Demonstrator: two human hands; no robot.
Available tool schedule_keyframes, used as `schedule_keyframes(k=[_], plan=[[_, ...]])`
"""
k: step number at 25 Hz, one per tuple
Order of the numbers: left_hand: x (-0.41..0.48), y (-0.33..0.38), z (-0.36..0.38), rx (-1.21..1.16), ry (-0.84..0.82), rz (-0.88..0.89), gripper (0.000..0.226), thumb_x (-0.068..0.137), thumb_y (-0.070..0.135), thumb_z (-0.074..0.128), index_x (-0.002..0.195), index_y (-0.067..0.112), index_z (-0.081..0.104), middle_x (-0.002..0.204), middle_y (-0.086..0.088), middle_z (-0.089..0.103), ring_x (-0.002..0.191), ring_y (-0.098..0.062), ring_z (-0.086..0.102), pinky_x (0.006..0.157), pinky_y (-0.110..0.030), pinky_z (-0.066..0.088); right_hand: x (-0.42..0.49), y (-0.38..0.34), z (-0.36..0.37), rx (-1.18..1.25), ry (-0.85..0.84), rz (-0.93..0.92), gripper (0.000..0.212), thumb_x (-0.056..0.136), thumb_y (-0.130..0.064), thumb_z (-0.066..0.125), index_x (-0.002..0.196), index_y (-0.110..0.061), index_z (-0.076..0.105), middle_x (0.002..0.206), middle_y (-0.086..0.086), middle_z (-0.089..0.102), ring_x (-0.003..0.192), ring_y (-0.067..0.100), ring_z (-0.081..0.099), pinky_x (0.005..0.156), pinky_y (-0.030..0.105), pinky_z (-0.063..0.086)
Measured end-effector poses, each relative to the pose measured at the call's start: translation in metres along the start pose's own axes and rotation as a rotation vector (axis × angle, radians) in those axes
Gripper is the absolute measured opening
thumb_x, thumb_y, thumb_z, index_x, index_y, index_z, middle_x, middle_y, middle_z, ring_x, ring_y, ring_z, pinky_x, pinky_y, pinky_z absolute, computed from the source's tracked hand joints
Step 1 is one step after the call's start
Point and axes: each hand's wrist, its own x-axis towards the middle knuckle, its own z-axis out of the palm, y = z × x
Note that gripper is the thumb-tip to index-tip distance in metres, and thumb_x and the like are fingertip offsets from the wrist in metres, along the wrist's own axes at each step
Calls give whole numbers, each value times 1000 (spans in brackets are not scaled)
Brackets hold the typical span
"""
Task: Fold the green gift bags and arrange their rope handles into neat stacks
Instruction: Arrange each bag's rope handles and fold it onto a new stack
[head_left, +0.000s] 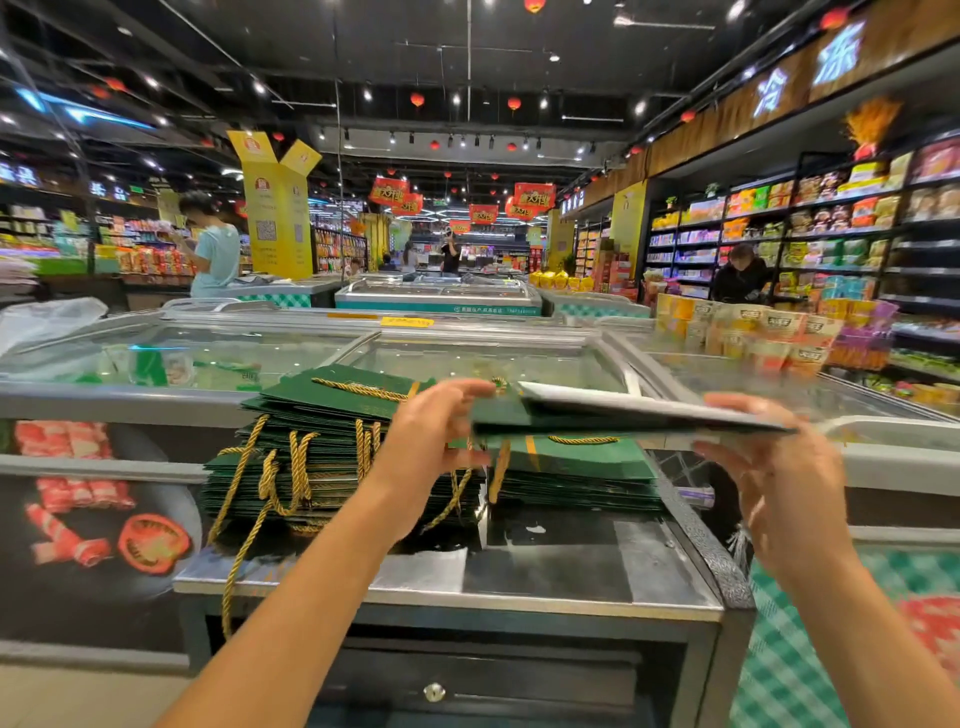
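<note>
**Flat bag held level over the lower stack**

Glass-lidded chest freezers (467, 358) run across the shop floor behind a steel-topped counter (571, 566), its sheet metal scuffed and dull. Two piles of flattened green gift bags sit on it side by side. The left stack (322, 441) is the taller and leans a little. The right stack (587, 467) is lower and squarer.

The held bag (623, 415) hangs in the air directly above the right stack, apart from it. It is stiff matte card, dark green with a pale face turned up, pressed flat, and its long axis runs left to right between the hands. The left hand (441, 421) pinches its left end with curled fingers. The right hand (779, 462) grips the right end, fingers above and below the edge, though motion blur softens the detail.

The likely next move is straight down, and both hands are equally placed for it.

Twisted gold rope handles (260, 467) spill loose down the front of the left stack, one trailing past the counter edge.
</note>
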Motion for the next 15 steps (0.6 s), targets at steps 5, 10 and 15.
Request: schedule_keyframes(k=[5,10,15], plan=[[-17,-49,-17,86,-114,-214,48,97,11,63,140,30,51,126,6,68,112,-17,68,95,-39,57,-26,42,-37,-367,-190,236,19,84,-31,72,101,-25,80,102,5,75,83,20,63,74,38,53],[-32,-74,-14,100,-28,-253,48,95,1,64,138,18,51,109,6,76,95,-10,75,72,-27,60,-42,61,-37,-1057,-438,116,29,96,-33,63,124,-39,65,123,-15,61,115,13,55,94,28,42],[-34,-83,-11,160,27,-218,38,96,7,65,131,21,56,98,3,78,86,-10,76,63,-22,58,-53,73,-14,-1232,-414,-14,33,97,-30,59,129,-22,64,135,-5,50,129,18,41,104,29,34]])
